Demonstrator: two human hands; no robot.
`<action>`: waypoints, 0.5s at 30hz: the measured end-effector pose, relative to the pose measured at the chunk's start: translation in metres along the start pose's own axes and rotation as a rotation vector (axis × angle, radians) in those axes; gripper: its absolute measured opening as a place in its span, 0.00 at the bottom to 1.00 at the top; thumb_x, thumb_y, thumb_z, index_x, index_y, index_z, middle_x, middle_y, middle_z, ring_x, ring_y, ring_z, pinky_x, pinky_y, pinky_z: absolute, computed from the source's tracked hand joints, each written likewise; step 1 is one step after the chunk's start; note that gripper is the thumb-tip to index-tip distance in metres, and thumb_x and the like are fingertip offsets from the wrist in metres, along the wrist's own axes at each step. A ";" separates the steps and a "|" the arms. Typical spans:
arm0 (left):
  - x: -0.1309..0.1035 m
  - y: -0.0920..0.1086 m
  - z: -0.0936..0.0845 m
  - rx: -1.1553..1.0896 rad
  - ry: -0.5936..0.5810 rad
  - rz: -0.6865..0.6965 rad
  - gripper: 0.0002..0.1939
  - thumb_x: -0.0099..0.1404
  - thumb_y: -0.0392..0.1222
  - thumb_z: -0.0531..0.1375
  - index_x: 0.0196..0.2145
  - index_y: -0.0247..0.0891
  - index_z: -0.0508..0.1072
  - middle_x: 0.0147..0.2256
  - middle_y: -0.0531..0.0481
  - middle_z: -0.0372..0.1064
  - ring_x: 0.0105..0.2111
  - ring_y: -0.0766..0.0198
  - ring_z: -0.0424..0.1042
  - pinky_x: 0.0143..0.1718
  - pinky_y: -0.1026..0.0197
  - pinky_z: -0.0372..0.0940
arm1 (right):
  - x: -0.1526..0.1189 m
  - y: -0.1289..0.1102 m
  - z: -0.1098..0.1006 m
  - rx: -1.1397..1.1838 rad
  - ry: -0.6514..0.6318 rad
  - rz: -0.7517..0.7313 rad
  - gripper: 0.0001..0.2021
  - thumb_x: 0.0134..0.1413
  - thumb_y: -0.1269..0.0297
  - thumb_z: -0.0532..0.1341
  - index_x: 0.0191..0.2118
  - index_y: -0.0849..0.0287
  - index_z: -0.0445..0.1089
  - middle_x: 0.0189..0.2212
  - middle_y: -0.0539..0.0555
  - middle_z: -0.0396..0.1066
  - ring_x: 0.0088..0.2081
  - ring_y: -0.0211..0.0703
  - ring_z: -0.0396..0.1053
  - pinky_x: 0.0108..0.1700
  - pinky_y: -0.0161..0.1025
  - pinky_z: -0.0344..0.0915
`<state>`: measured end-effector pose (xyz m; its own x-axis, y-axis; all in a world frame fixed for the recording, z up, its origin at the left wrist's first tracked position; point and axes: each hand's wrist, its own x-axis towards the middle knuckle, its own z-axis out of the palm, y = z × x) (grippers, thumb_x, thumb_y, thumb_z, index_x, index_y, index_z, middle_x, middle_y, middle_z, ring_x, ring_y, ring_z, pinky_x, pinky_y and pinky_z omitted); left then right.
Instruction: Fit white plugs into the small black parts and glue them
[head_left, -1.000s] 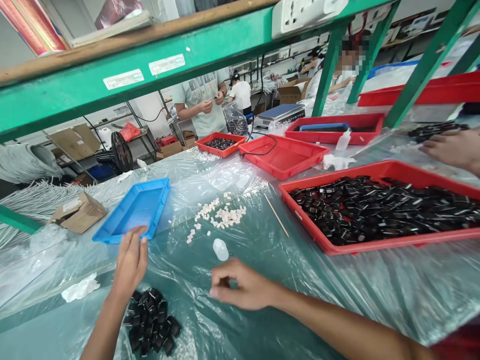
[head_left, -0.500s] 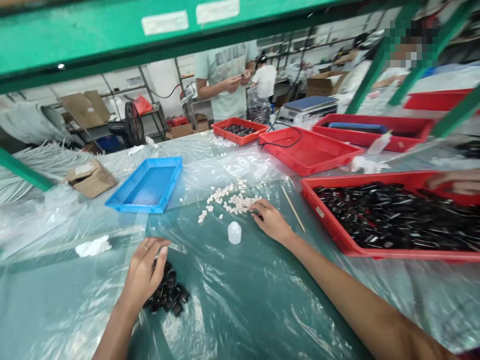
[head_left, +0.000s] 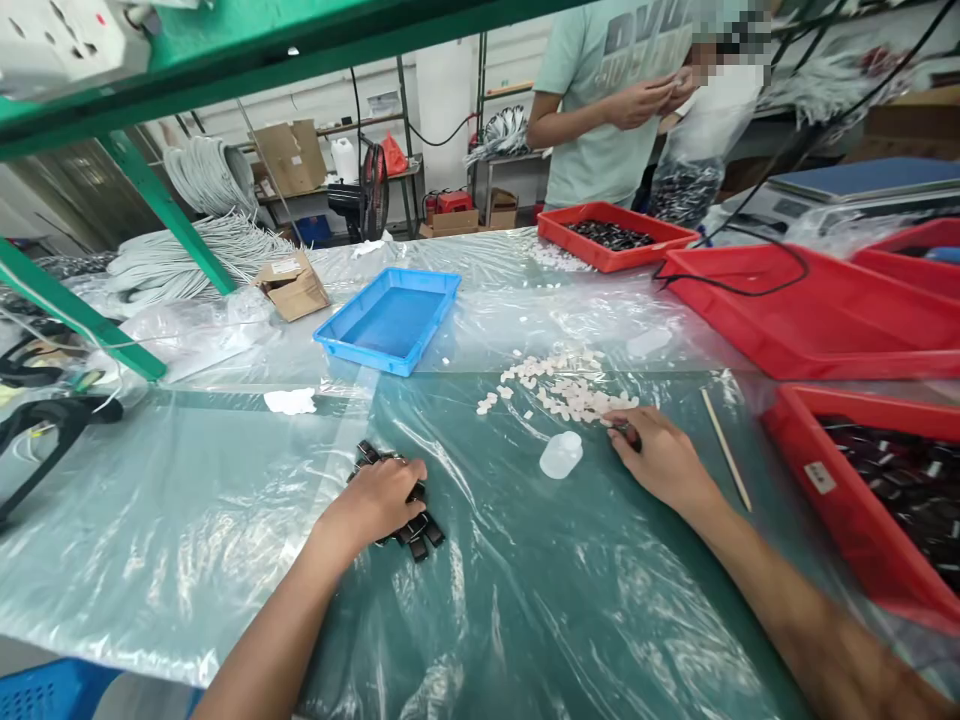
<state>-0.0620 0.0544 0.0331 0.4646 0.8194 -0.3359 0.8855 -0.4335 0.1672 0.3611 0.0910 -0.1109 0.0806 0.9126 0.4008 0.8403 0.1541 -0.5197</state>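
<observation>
My left hand (head_left: 375, 500) lies over a small heap of black pieces (head_left: 420, 530), fingers bent down onto it; its fingertips press together at the heap's edge. My right hand (head_left: 652, 450) is at the right end of a scatter of small white pieces (head_left: 570, 385), pinching a small dark thing between thumb and fingers. Just left of that hand, a translucent white bottle (head_left: 561, 455) appears tilted on the green, plastic-covered table (head_left: 510, 620). A thin wooden stick (head_left: 726, 450) lies to the right of my right hand.
A blue tray (head_left: 390, 320) sits beyond my left hand. Red trays (head_left: 799, 440) line the right side, one holding dark pieces. White crumpled paper (head_left: 290, 401) and an opened carton (head_left: 292, 286) are at left. Across the table stands a person (head_left: 600, 120).
The view has swung right and shifted things in frame. My left hand has come down onto the black heap, its fingers closed in. A dark thing now shows in my right hand's pinch.
</observation>
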 end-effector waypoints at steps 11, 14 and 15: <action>0.005 0.013 0.003 -0.122 0.167 0.101 0.06 0.74 0.36 0.63 0.46 0.41 0.68 0.37 0.51 0.75 0.34 0.54 0.75 0.31 0.59 0.57 | 0.000 -0.001 0.000 0.006 -0.006 -0.013 0.11 0.60 0.56 0.56 0.39 0.54 0.71 0.34 0.57 0.76 0.28 0.47 0.71 0.39 0.48 0.72; 0.009 0.014 0.008 -0.215 0.248 0.112 0.05 0.75 0.38 0.61 0.44 0.42 0.67 0.35 0.52 0.74 0.32 0.57 0.73 0.30 0.59 0.59 | -0.001 -0.007 -0.006 0.004 -0.023 -0.020 0.10 0.61 0.57 0.55 0.39 0.55 0.71 0.37 0.59 0.76 0.30 0.47 0.72 0.40 0.49 0.73; 0.010 0.015 0.011 -0.249 0.268 0.126 0.05 0.76 0.38 0.61 0.47 0.42 0.67 0.38 0.51 0.76 0.32 0.58 0.74 0.31 0.60 0.61 | -0.001 -0.011 -0.009 0.003 -0.027 -0.026 0.11 0.61 0.57 0.55 0.39 0.55 0.72 0.40 0.60 0.76 0.31 0.48 0.72 0.41 0.50 0.74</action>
<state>-0.0445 0.0518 0.0226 0.5265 0.8487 -0.0495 0.7809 -0.4597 0.4229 0.3570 0.0849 -0.0990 0.0443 0.9184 0.3932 0.8403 0.1785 -0.5118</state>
